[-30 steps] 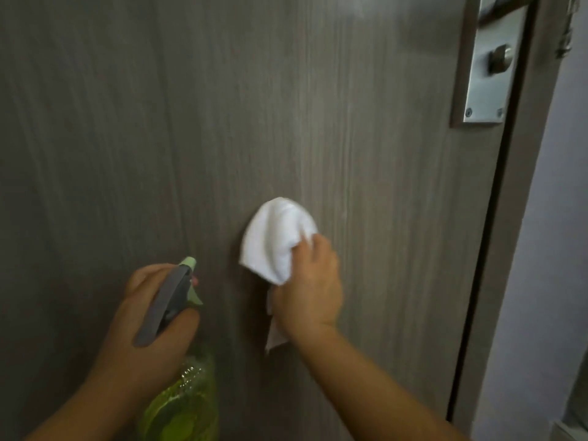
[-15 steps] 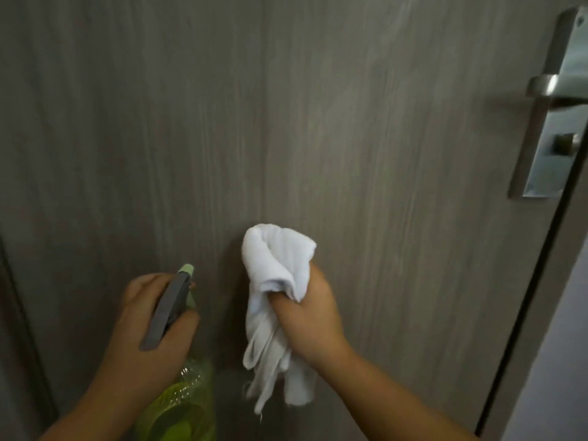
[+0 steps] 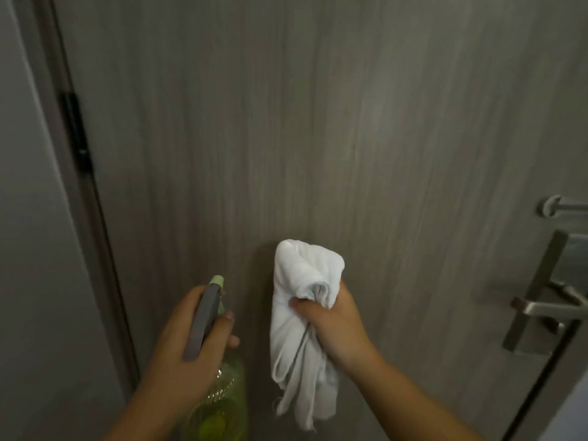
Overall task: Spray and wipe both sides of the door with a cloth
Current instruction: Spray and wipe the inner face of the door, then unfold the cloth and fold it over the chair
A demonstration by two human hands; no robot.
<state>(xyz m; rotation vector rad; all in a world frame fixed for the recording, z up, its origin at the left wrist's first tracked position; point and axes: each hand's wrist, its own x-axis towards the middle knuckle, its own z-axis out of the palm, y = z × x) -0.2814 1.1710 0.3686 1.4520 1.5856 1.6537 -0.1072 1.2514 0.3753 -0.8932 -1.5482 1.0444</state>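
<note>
The grey wood-grain door (image 3: 318, 138) fills nearly the whole view. The person's right hand (image 3: 334, 323) grips a bunched white cloth (image 3: 302, 313), fingers curled round its middle; the top of the bundle rises above the fist and looks to be against the door face, while loose folds hang down below the hand. The left hand (image 3: 187, 348) is wrapped round the neck of a green spray bottle (image 3: 219, 393), its grey trigger head (image 3: 205, 316) and pale green nozzle pointing up toward the door, just left of the cloth. The two hands are near each other but apart.

Compared with half a second ago, the view has swung left: the metal lever handle (image 3: 547, 308) and its plate now sit at the far right edge and lower, and the door's hinge side has come into sight, with a dark hinge (image 3: 76, 132) and the frame (image 3: 95, 249) beside a pale wall (image 3: 31, 249). A second ago the cloth was a compact wad pressed flat under the right hand's fingers; now it is held in a fist with long tails dangling. The left hand keeps the same grip on the bottle.
</note>
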